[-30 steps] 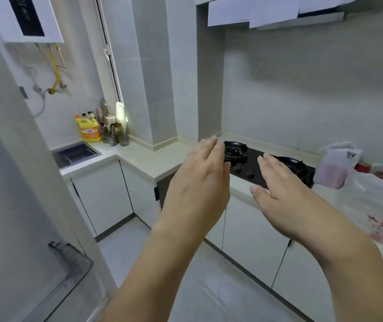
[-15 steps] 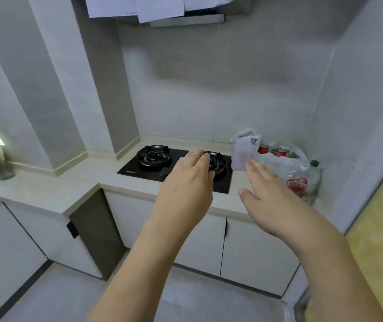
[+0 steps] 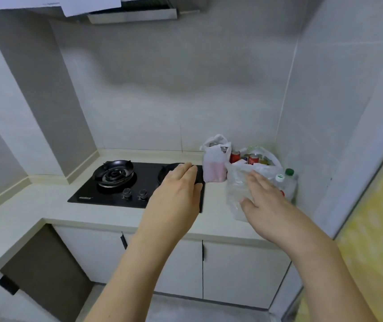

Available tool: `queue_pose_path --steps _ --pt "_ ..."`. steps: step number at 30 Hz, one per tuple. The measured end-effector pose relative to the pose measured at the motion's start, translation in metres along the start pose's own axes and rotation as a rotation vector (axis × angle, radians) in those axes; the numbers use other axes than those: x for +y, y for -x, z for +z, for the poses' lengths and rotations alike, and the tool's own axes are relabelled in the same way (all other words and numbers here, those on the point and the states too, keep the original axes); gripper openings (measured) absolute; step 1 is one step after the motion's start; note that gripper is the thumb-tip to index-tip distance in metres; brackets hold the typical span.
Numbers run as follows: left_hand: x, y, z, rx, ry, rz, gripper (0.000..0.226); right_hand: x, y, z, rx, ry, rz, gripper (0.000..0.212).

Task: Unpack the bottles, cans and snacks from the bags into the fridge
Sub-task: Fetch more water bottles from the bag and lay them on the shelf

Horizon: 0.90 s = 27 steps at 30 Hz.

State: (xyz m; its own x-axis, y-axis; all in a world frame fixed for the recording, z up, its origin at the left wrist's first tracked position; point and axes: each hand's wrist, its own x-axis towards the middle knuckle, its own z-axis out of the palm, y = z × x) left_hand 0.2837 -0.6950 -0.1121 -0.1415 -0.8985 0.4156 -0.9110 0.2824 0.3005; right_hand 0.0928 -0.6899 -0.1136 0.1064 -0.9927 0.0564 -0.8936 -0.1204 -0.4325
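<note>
- The left hand (image 3: 174, 194) reaches out with straight fingers, grasping nothing; it hangs over the right side of the black gas hob (image 3: 116, 187) and hides most of the hob's right burner.
- The right hand (image 3: 264, 203) is also released, fingers spread and straight, holding nothing. It lies in front of the clear plastic bag (image 3: 239, 182); whether the fingertips touch the film cannot be told.
- The clear plastic bag sits on the desk (image 3: 35, 205) to the right of the hob, in the corner of the tiled walls. Its contents are hard to make out through the crumpled film: 2 red cans (image 3: 243, 157) show at its open top, with something yellow behind them.
- 2 bottles (image 3: 289, 182) stand at the far right of that bag, one with a white cap and one with a green cap; their lower parts are covered by the right hand and the film.
- A smaller white bag (image 3: 214, 159) stands just right of the hob, touching the clear bag; a pink block shows dimly through it, unreadable.
- The hob's left burner (image 3: 114, 174) and 2 knobs (image 3: 134, 194) are in plain view.
- Above the hob, the range hood (image 3: 132, 15) is cut off by the top edge.
- Both forearms run out of the bottom edge.
</note>
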Motion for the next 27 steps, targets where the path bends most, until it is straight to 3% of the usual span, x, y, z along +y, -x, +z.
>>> queue_pose_path --steps 12,15,20,27 --pt "-0.026 -0.153 0.082 -0.087 0.168 0.147 0.044 0.069 -0.133 -0.011 0.113 0.005 0.233 0.059" --pt "-0.019 -0.179 0.104 -0.123 0.230 0.176 0.038 0.097 -0.153 -0.011 0.129 -0.001 0.283 0.057" --pt "0.003 -0.220 0.156 -0.224 0.302 0.244 0.048 0.155 -0.184 -0.011 0.148 -0.039 0.377 0.055" --pt "0.042 -0.279 0.227 -0.401 0.275 0.244 0.047 0.234 -0.238 -0.010 0.090 -0.113 0.459 0.054"
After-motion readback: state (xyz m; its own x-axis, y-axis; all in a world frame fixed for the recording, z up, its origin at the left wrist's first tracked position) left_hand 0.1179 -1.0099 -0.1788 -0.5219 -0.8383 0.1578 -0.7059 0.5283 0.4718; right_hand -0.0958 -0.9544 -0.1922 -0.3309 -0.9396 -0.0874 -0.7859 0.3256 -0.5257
